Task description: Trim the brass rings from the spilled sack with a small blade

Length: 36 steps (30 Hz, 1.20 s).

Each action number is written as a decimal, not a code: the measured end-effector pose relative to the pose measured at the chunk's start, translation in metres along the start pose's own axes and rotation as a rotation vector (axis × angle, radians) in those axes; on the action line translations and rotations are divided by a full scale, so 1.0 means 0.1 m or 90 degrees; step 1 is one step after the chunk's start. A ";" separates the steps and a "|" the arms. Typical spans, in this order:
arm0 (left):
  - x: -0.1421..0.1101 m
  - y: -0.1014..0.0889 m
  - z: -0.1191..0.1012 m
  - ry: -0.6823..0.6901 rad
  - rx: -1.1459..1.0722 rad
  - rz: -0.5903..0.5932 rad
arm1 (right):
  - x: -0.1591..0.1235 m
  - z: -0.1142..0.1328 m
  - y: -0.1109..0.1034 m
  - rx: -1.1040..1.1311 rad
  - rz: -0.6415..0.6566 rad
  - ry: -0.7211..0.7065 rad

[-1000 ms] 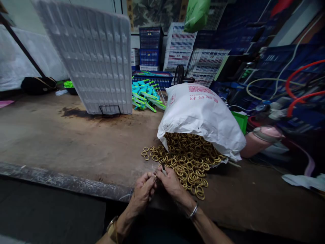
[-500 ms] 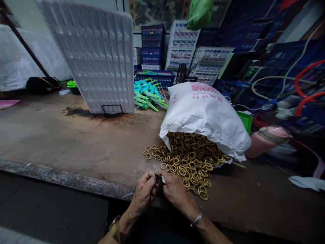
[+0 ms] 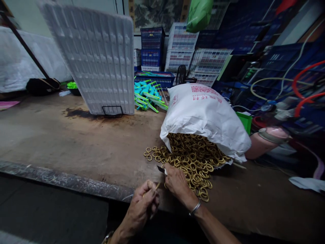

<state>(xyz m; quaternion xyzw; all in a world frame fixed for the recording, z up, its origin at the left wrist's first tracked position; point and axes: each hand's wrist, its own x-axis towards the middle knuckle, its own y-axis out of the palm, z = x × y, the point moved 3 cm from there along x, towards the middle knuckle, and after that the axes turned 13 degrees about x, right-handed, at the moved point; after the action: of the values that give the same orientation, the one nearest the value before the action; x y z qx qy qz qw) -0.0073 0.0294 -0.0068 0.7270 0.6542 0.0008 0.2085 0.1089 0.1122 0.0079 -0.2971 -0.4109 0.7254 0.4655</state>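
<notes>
My left hand (image 3: pixel 145 200) is closed in a pinch on a brass-coloured ring (image 3: pixel 157 186), which shows only in part at the fingertips. My right hand (image 3: pixel 177 182) grips a small knife, its dark blade (image 3: pixel 160 169) pointing left and a bit of white at its base. The two hands are apart above the table's front edge. Close beside the right hand lies a heap of brass-coloured rings (image 3: pixel 195 166), spilling from the mouth of a white woven sack (image 3: pixel 203 112) with red print.
A tall white ribbed panel (image 3: pixel 101 64) stands on a black wire stand on the wooden table (image 3: pixel 63 139). Behind are turquoise and green plastic pieces (image 3: pixel 148 95) and stacked crates (image 3: pixel 180 40). A pink bottle (image 3: pixel 266 140) lies right of the sack.
My hands have separated. The left has dropped down and left with the ring; the right has moved slightly up with the knife, whose blade now shows clear of the left fingers.
</notes>
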 end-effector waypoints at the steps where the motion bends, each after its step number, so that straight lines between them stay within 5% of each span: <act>1: 0.00 -0.01 0.01 -0.008 -0.038 0.003 | 0.04 0.00 -0.01 -0.009 -0.015 0.002; 11: 0.08 -0.19 0.11 -0.035 -0.171 -0.041 | 0.48 0.08 0.22 -0.139 -0.034 0.023; 18: 0.11 -0.23 0.16 -0.097 -0.260 -0.018 | 0.52 0.03 0.26 -0.135 -0.053 0.025; 25: 0.20 -0.28 0.24 -0.113 -0.243 -0.082 | 0.47 0.06 0.20 -0.107 -0.078 0.019; 32: 0.28 -0.24 0.13 -0.067 -0.197 -0.090 | 0.25 0.04 0.16 0.157 -0.068 -0.139; 36: 0.28 -0.15 0.14 -0.050 -0.092 -0.112 | 0.03 -0.03 0.14 0.332 -0.081 -0.157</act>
<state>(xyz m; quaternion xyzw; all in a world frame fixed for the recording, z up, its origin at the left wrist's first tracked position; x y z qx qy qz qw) -0.0136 0.0531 -0.0315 0.6494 0.7050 0.0012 0.2853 0.1043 0.1126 -0.0061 -0.0511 -0.2819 0.8065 0.5172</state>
